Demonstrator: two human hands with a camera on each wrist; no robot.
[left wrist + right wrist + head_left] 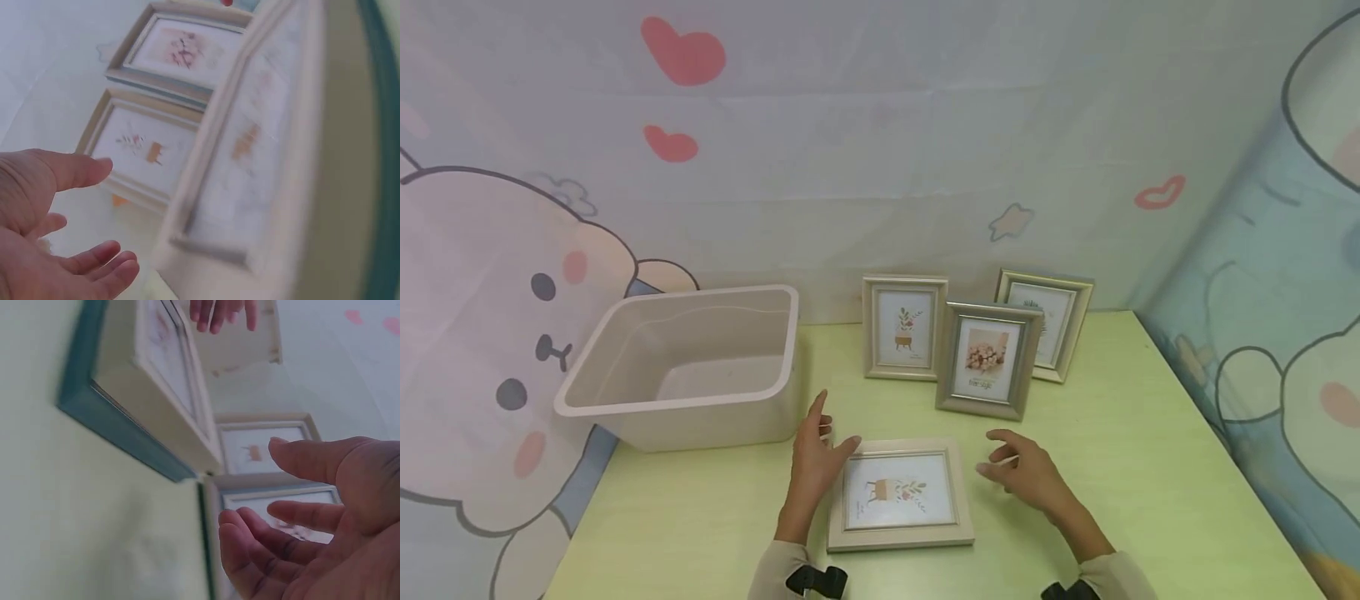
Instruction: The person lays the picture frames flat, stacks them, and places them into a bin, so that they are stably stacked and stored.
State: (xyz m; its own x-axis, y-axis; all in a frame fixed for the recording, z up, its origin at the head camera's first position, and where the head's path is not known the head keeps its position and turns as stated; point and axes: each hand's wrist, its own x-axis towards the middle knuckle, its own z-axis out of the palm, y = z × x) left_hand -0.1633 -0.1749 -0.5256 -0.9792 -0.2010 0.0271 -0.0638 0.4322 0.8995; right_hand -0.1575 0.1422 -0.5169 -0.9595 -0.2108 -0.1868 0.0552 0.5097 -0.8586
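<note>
Lying between left fingers (817, 408) and right fingers (1006, 436), picture frame (898, 492), nearer left.

The lying frame (901, 492) is cream, bin (730, 423) beige, tabletop (1157, 467) yellow-green, backdrop (865, 150) heart-patterned.

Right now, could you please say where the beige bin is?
In the head view, the beige bin is at left on the table, beyond and left of the left hand.
</note>
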